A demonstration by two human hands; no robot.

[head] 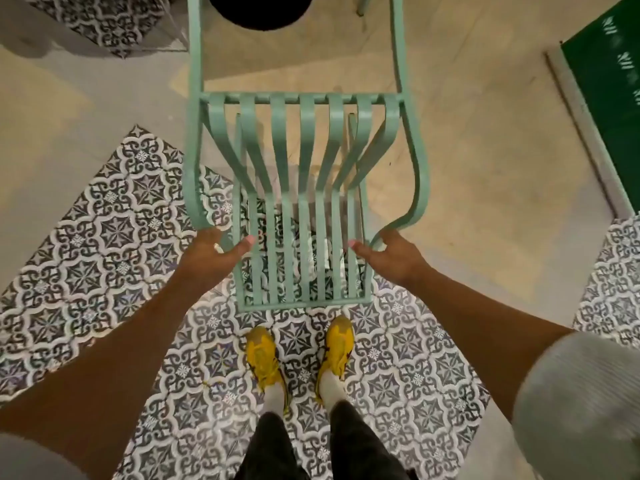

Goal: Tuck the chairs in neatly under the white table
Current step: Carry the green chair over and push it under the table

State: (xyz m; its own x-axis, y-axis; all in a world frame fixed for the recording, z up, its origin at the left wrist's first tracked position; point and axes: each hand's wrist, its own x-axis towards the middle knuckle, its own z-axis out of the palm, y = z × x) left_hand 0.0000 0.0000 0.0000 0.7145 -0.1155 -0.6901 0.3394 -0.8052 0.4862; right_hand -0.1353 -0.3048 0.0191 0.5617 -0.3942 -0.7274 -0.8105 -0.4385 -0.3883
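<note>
A mint-green metal chair point(301, 161) with curved slats stands on the floor right in front of me, its slatted back nearest my feet. My left hand point(213, 259) grips the end of the chair's left side rail, thumb stretched toward the slats. On the other side, my right hand point(393, 259) holds the end of the right side rail in the same way. The rails run away from me toward the top of the view. No white table top shows in this view.
A black round object point(258, 12) sits beyond the chair at the top edge. A dark green board point(609, 84) with a grey border lies at the right. Patterned tiles point(104, 251) cover the floor under my yellow shoes point(261, 355); a tiled block point(104, 22) is at top left.
</note>
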